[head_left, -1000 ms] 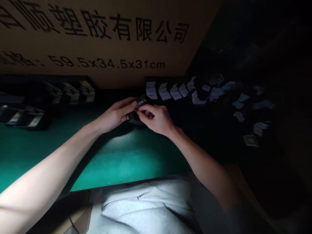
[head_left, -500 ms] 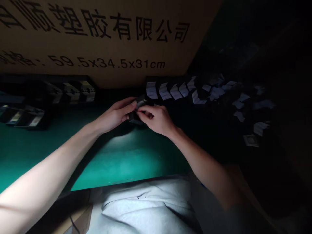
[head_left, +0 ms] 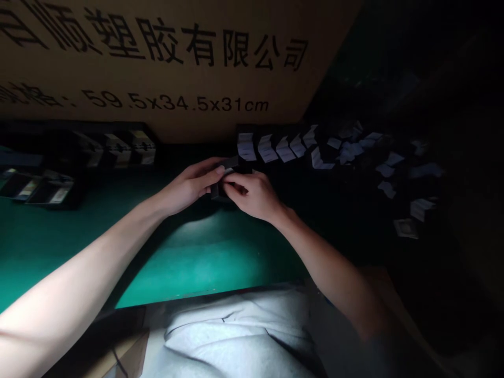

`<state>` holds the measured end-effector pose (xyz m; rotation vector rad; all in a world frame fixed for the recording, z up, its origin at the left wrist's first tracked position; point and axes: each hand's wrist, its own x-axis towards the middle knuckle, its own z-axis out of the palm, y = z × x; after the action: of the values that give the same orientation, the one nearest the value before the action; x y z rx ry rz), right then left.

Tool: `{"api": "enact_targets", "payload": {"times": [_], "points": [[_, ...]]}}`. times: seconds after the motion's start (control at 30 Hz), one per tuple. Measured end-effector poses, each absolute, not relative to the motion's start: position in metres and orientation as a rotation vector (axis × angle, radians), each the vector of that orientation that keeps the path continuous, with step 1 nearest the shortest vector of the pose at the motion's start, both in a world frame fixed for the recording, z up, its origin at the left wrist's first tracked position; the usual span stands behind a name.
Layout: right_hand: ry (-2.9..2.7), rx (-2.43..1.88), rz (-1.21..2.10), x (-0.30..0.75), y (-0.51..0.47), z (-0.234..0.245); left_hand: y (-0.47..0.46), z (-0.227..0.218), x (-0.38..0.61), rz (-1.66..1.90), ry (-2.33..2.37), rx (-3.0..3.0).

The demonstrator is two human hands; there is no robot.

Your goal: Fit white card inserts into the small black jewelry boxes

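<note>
Near the middle of the view, my left hand [head_left: 192, 185] is closed around a small black box [head_left: 219, 193], thumb on top. My right hand [head_left: 255, 193] is pinched at the near right side of that box, and its fingertips hide what they hold, if anything. A pale strip [head_left: 229, 170] shows at the box's top beside my left thumb; its kind is too dark to make out. Just beyond my hands stands a row of black boxes with folded white paper slips [head_left: 246, 147] sticking out of them.
A large printed cardboard carton [head_left: 189, 118] stands behind the green table mat [head_left: 205, 257]. On the left are black boxes with shiny contents [head_left: 59, 194]. Loose white slips [head_left: 348, 151] lie scattered in shadow on the right, with a small square packet [head_left: 406, 228] nearer.
The box has turned slightly in my hands, and a pale strip now shows at its top. My right fingertips have shifted a little. The whole view has moved slightly.
</note>
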<state>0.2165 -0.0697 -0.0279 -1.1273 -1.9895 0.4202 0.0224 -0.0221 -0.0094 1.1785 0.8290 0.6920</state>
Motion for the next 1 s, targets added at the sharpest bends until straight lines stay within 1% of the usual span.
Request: {"api": "enact_targets", "payload": {"times": [0.17,0.37,0.57,0.77,1.0], "points": [[-2.027,-1.104,0.31,0.217,-0.07,-0.026,-0.022,-0.007,0.023,0.712,0.744,1.083],[-2.073,-1.067,0.267,0.219,-0.072,-0.019,-0.022,-0.001,0.021,0.703,0.707,1.171],[-2.055,-1.056,0.214,0.221,-0.075,-0.016,-0.021,0.003,0.025,0.719,0.729,1.064],[-1.962,-1.106,-0.047,0.221,-0.069,-0.024,-0.022,0.006,0.03,0.75,0.806,1.055],[-2.078,-1.125,-0.275,0.22,-0.068,-0.028,-0.023,-0.004,0.031,0.815,0.857,1.32]]}}
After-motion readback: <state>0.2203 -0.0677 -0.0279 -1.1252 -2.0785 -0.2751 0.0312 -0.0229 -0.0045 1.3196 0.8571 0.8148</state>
